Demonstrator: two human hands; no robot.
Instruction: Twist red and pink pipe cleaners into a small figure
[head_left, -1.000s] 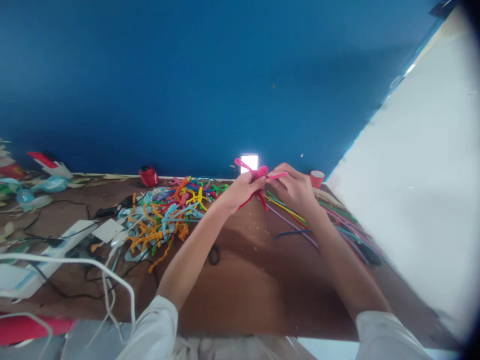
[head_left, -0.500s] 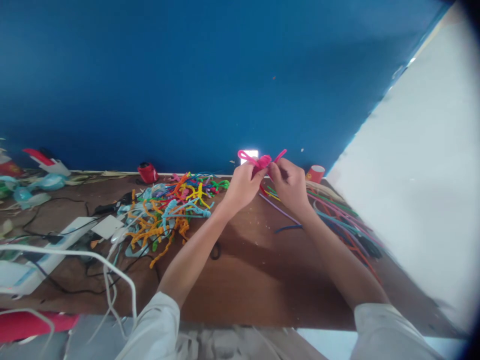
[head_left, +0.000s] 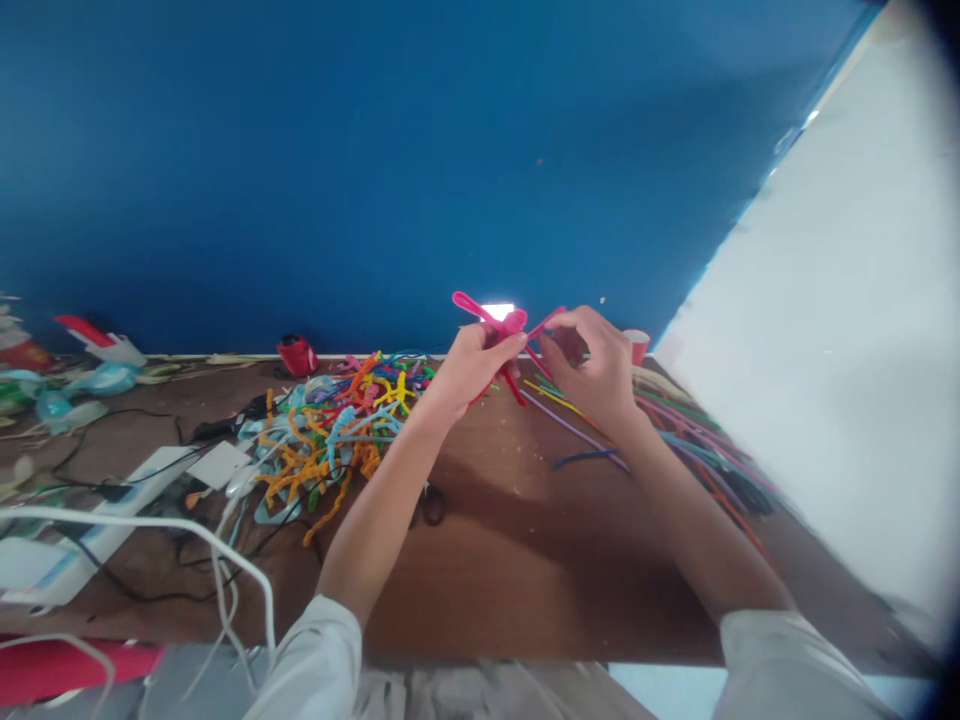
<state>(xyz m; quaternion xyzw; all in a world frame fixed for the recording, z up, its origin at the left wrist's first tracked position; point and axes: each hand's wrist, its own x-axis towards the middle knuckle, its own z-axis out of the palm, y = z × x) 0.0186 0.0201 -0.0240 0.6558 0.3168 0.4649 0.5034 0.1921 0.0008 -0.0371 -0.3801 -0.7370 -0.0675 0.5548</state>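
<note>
A bundle of bent pink pipe cleaners point(head_left: 514, 321) is held up above the table in my left hand point(head_left: 480, 362), whose thumb and fingers close on its middle. One long loop sticks out to the upper left, and darker red-pink ends hang below the hand. My right hand point(head_left: 596, 355) pinches a pink strand on the bundle's right side between thumb and forefinger. The inner side of that grip is partly hidden. Beneath and right of my hands lie loose purple, yellow and blue pipe cleaners point(head_left: 581, 415).
Left of my arms sits a pile of colourful twisted pipe cleaners point(head_left: 330, 430). Farther left are a white power strip point(head_left: 127, 520) and tangled cables. A red object point(head_left: 298, 355) and a red paper cup point(head_left: 639, 345) stand near the blue wall. Scissor handles point(head_left: 433, 504) show beside my left forearm.
My right hand has moved right, away from the left, drawing the pink strand sideways. My left hand has turned and shifted slightly left, and hanging red-pink ends now show below it.
</note>
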